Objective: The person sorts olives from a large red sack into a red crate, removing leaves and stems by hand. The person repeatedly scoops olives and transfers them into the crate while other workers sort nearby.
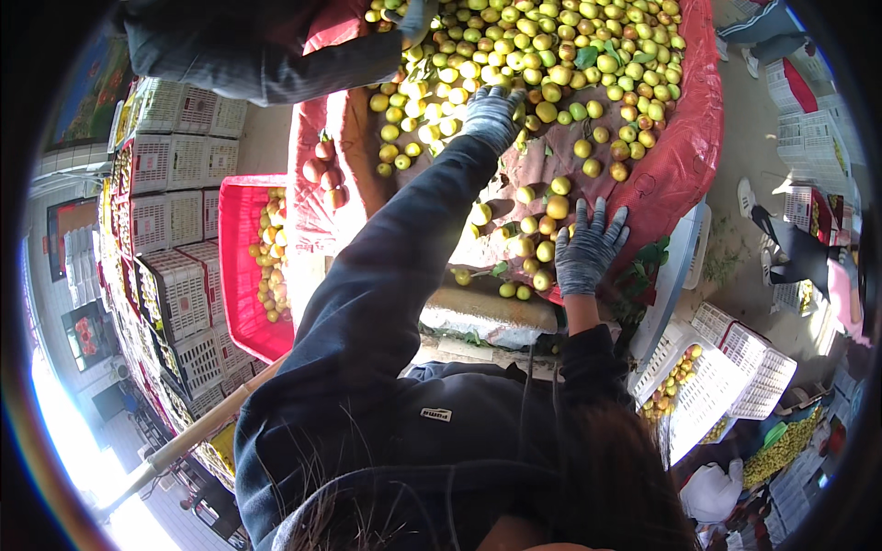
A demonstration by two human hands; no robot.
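Many green and reddish jujube-like fruits (pixel 524 41) lie spread on a table covered with red sheeting (pixel 699 117). My left hand (pixel 490 117), in a striped grey glove, reaches far forward onto the fruits at the near edge of the main pile; its palm is hidden, so whether it holds a fruit cannot be told. My right hand (pixel 592 248), gloved alike, rests palm down with spread fingers on the red cover, just right of a small group of fruits (pixel 544 251). No fruit shows in its grasp.
A co-worker's dark sleeve (pixel 344 72) and gloved hand (pixel 417 24) reach in at the top left. A pink-red lined crate (pixel 241 275) with fruit stands left, before stacked white crates (pixel 182 289). A bamboo pole (pixel 200 430) slants at lower left. White crates (pixel 716 372) stand lower right.
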